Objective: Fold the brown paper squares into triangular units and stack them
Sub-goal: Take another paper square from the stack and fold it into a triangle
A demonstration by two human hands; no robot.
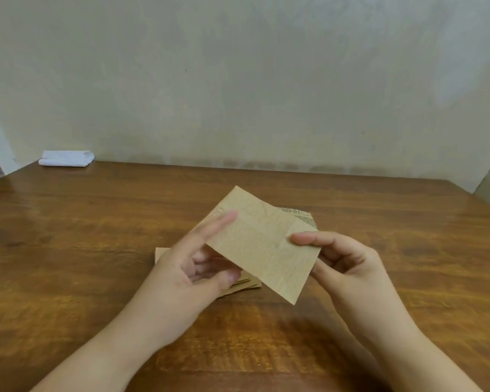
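Observation:
A brown paper sheet (262, 244) with faint print, folded into a rectangle, is held tilted above the table. My right hand (340, 258) pinches its right edge between thumb and fingers. My left hand (193, 264) is under and beside its left edge, fingers spread and blurred; whether it grips the sheet is unclear. Beneath the hands lies a pile of brown papers (246, 284), mostly hidden. A printed corner (304, 217) shows behind the held sheet.
A wooden table (82, 250) reaches to a plain wall at the back. A folded white cloth or paper (66, 159) lies at the far left corner. The table's right edge falls away at the far right.

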